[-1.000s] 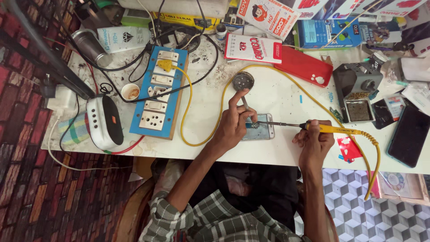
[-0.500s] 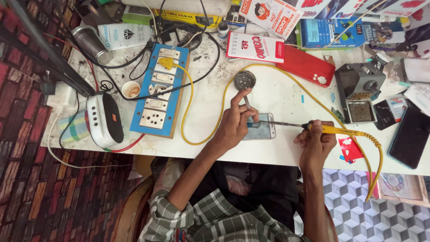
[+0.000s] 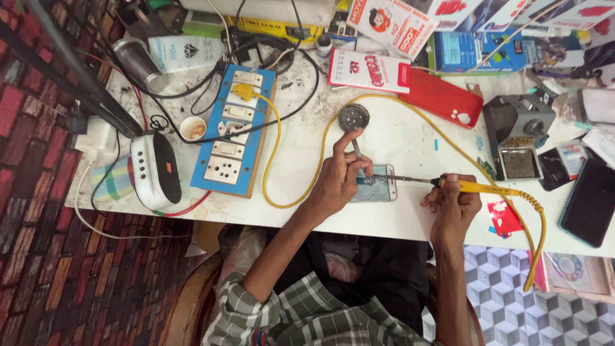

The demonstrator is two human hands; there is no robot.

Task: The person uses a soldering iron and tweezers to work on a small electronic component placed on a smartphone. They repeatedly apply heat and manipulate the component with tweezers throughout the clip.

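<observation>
On the white surface (image 3: pixel 410 134), left hand (image 3: pixel 339 179) pins the small phone (image 3: pixel 379 190) with tweezers (image 3: pixel 356 148) in a closed grip, right hand (image 3: pixel 456 202) closed around the yellow soldering iron (image 3: pixel 471 186); slippage risks scorching fingers.

On the table (image 3: pixel 410 138), the socket board (image 3: pixel 234 131) lies left of the phone (image 3: pixel 378 191), the soldering stand (image 3: pixel 516 138) right.
</observation>
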